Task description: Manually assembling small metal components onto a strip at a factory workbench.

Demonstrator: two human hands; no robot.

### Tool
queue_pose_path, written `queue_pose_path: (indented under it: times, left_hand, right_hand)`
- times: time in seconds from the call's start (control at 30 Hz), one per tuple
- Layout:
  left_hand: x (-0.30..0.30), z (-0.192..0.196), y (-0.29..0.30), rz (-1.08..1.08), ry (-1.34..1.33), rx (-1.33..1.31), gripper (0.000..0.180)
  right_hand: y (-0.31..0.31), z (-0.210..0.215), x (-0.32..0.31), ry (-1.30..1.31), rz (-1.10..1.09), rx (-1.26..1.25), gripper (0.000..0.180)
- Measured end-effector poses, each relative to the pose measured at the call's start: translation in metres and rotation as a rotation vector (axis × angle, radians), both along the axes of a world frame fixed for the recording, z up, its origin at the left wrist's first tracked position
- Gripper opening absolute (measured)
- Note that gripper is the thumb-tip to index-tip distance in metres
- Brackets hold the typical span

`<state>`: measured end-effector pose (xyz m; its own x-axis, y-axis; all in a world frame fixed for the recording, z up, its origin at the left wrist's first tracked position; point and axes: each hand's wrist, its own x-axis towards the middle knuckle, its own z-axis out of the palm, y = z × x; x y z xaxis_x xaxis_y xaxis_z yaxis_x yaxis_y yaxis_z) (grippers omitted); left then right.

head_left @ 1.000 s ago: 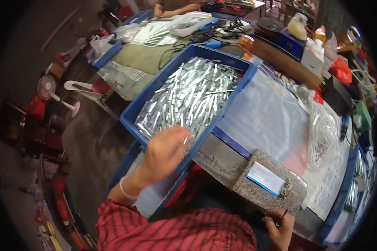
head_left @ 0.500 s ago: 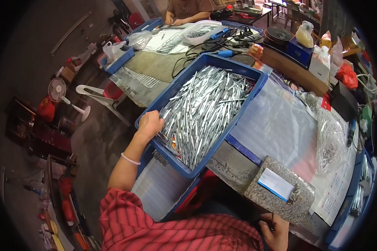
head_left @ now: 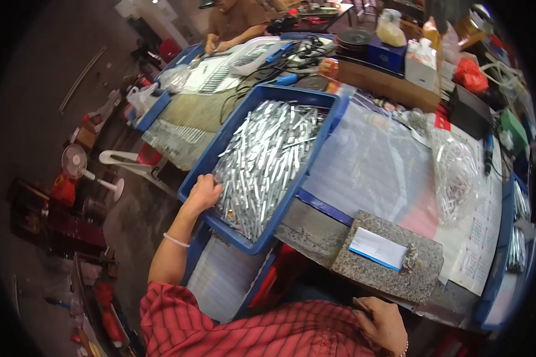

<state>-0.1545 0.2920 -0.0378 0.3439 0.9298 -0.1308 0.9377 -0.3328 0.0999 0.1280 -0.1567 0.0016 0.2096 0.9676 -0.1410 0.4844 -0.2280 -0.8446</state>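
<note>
A blue plastic tray (head_left: 324, 134) heaped with thin, silvery metal rods (head_left: 265, 154) lies at the middle of the table. My left hand (head_left: 205, 191) is closed over its near left rim, with the fingertips on the inner side against the rods. Low on the right, in front of my red checked shirt, my right hand (head_left: 382, 321) is curled near the front edge of a speckled stone slab (head_left: 426, 271). Whatever its fingers hold, if anything, is hidden. On the slab lie a white-and-blue pad (head_left: 376, 249) and a small pile of metal bits (head_left: 410, 259).
Below the tray sits another blue container (head_left: 223, 271) with a pale sheet. Clear plastic sheeting (head_left: 372, 160) covers the table to the right, beside a bag of thin pieces (head_left: 455, 175). Across the table, a person (head_left: 235, 27) works near a white tub (head_left: 253, 56). Cables (head_left: 274, 68) lie behind the tray.
The view has swung, so the table and tray appear farther left. My left hand stays on the tray rim. My right hand remains low by the slab, its fingers turned slightly.
</note>
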Motion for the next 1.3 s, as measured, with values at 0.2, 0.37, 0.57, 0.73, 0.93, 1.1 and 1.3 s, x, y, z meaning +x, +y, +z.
queue_pose_path:
  times: [0.2,0.37,0.57,0.73,0.93,1.1,1.3]
  left_hand:
    - [-0.005,0.005,0.008,-0.036,-0.043,-0.045,0.074]
    - [0.001,0.008,0.016,-0.018,-0.066,-0.172,0.077]
    - [0.005,0.003,0.015,0.002,0.044,-0.146,0.079]
    - [0.025,-0.001,0.008,-0.002,0.106,-0.058,0.072]
    - [0.022,-0.012,0.02,0.01,0.071,0.055,0.063]
    - [0.015,-0.009,0.025,0.045,-0.056,-0.021,0.063]
    - [0.013,-0.003,0.02,0.037,-0.152,-0.025,0.052]
  right_hand:
    - [0.001,-0.005,0.001,0.011,0.013,0.018,0.024]
    - [0.002,-0.006,-0.004,0.028,0.034,0.031,0.024]
    - [0.001,-0.006,-0.007,0.04,0.06,-0.001,0.022]
    - [0.004,-0.008,-0.01,0.019,0.121,0.014,0.021]
    - [0.002,-0.008,-0.015,-0.003,0.178,0.078,0.02]
    - [-0.008,-0.013,-0.015,-0.005,0.177,0.108,0.021]
    - [-0.017,-0.009,-0.009,-0.021,0.157,0.059,0.023]
